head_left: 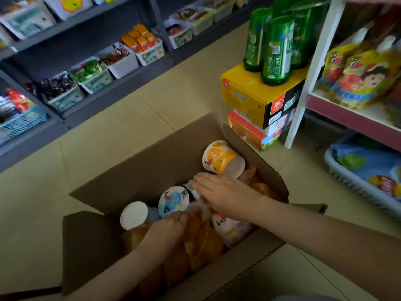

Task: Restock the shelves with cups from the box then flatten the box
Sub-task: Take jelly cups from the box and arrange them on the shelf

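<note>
Many cups [173, 200] under right hand [223, 194]; left hand [167, 231] seemingly grips one.

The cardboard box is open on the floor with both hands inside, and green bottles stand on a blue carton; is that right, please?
No: the head view shows green bottles standing on a yellow carton, not blue. The open cardboard box with left hand and right hand inside is right.

green bottles [275, 48] on yellow carton [245, 92] — snack bins [128, 61] | blue basket [19, 124]
</note>
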Motion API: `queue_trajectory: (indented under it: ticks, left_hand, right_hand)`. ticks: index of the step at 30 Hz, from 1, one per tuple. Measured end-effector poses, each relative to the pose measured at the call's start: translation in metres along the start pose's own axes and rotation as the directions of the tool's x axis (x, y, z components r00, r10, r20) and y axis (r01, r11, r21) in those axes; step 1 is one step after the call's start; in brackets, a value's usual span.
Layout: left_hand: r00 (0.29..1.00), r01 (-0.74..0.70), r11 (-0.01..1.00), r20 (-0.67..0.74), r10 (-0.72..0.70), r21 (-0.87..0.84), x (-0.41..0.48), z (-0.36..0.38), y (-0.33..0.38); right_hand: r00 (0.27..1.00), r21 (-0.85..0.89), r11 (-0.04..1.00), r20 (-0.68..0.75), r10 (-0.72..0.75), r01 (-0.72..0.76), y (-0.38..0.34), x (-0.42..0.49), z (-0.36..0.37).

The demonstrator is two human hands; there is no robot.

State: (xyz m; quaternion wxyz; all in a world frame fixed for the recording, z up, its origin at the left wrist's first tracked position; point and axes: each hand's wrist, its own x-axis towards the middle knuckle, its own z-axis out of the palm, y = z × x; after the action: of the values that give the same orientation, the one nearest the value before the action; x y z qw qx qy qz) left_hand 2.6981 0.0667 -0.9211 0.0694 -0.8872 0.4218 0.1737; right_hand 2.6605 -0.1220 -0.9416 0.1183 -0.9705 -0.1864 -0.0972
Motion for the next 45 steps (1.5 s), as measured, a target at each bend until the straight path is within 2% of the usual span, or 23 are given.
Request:
queue_trajectory:
  ticks: [3,5,7,11,15,20,22,26,29,31,37,42,45]
  left_hand:
    - [1.0,0.005,0.996,0.026,-0.007,0.085,0.001,0.004,0.007]
    - [0.98,-0.109,0.976,-0.145,0.137,0.189,0.0,0.008,0.003]
    - [0.954,-0.192,0.956,-0.188,0.235,0.224,-0.002,0.016,-0.003]
    - [0.877,-0.234,0.95,-0.377,0.298,0.207,-0.006,0.023,-0.007]
    - [0.744,-0.263,0.952,-0.595,0.303,0.156,-0.001,0.004,-0.006]
    - [0.708,-0.236,0.971,-0.68,0.191,0.028,0.014,-0.032,0.004]
    - [0.689,-0.244,0.969,-0.699,0.192,0.026,0.019,-0.047,0.008]
    - [0.62,-0.303,0.945,-0.727,0.294,0.124,0.03,-0.082,0.013]
    - [0.567,-0.402,0.897,-0.719,0.402,0.185,0.042,-0.11,0.02]
    - [0.536,-0.415,0.878,-0.716,0.446,0.236,0.052,-0.13,0.03]
    - [0.368,-0.335,0.869,-0.798,0.477,0.365,0.095,-0.207,0.088]
    - [0.123,-0.322,0.763,-0.775,0.62,0.56,0.121,-0.272,0.153]
    - [0.047,-0.312,0.727,-0.754,0.655,0.612,0.13,-0.301,0.189]
  right_hand:
    - [0.994,0.008,0.998,0.083,-0.067,0.066,-0.008,-0.005,0.007]
    - [0.983,0.02,0.99,0.12,-0.138,0.136,-0.012,-0.006,0.009]
    - [0.979,-0.001,0.987,0.122,-0.162,0.163,-0.014,-0.007,0.012]
    - [0.973,0.017,0.991,0.188,-0.131,0.13,-0.013,-0.009,0.013]
    - [0.976,0.057,0.998,0.218,-0.001,-0.012,-0.015,-0.009,0.003]
    - [0.995,0.04,0.994,-0.001,0.101,-0.1,-0.01,-0.008,-0.018]
    - [0.99,0.028,0.991,-0.04,0.134,-0.133,-0.004,-0.006,-0.03]
    - [0.982,-0.072,0.987,-0.135,0.134,-0.145,0.013,-0.004,-0.064]
    - [0.954,-0.124,0.971,-0.248,0.17,-0.205,0.03,-0.008,-0.098]
    - [0.931,-0.16,0.958,-0.318,0.177,-0.237,0.041,-0.013,-0.125]
    - [0.876,-0.329,0.88,-0.449,0.174,-0.344,0.076,-0.043,-0.22]
    - [0.809,-0.416,0.786,-0.561,0.173,-0.457,0.099,-0.085,-0.289]
    - [0.766,-0.415,0.748,-0.615,0.189,-0.518,0.109,-0.108,-0.324]
